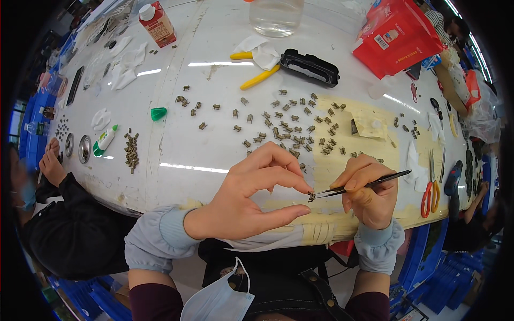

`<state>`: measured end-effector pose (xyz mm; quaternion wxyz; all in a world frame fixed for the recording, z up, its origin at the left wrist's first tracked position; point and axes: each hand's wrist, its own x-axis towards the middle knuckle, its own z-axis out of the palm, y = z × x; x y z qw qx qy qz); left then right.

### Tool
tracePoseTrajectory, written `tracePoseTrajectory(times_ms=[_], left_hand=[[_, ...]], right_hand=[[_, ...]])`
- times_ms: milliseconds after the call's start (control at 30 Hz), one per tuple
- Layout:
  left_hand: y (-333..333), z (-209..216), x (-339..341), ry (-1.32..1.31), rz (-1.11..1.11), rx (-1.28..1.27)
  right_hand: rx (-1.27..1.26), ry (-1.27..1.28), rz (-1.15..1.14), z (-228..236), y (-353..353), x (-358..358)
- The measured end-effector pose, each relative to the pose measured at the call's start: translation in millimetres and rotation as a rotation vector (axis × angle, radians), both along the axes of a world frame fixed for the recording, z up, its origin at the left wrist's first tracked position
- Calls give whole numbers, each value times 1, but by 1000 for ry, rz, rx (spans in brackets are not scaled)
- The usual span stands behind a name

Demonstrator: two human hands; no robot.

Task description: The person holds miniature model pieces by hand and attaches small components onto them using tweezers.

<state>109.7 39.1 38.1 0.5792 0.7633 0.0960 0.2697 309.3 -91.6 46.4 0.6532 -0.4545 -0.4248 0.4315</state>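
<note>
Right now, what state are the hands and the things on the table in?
Left hand: open, thumb and forefinger apart
Right hand: closed around tweezers
Tweezers: tips at a small metal part
Loose metal parts: scattered
Yellow-handled tool: handles spread
Black tray: open-topped
Carton: capped
Clear container: holding clear liquid
Scissors: lying down, apparently closed

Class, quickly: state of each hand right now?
Left hand: open, index fingertip by a small bronze-coloured metal part, contact unclear.
Right hand: closed, holding slim black pointed tweezers.
</note>
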Motion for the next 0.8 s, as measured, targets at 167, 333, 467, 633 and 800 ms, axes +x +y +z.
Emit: tracePoseTrajectory(times_ms=[167, 333, 467, 633, 800], left_hand=[[0, 1, -1, -7, 6, 12], [0, 1, -1, -18, 11, 22], [0, 2, -2, -19, 3, 26], [0, 1, -1, -27, -3, 23], [0, 1, -2, -18, 1, 24]], right_hand=[[35, 80, 18, -4, 1, 2], [33, 164, 10, -7, 2, 5], [29, 203, 12, -8, 2, 6], [19, 213, 6, -8, 3, 6], [14, 213, 6, -9, 2, 6]])
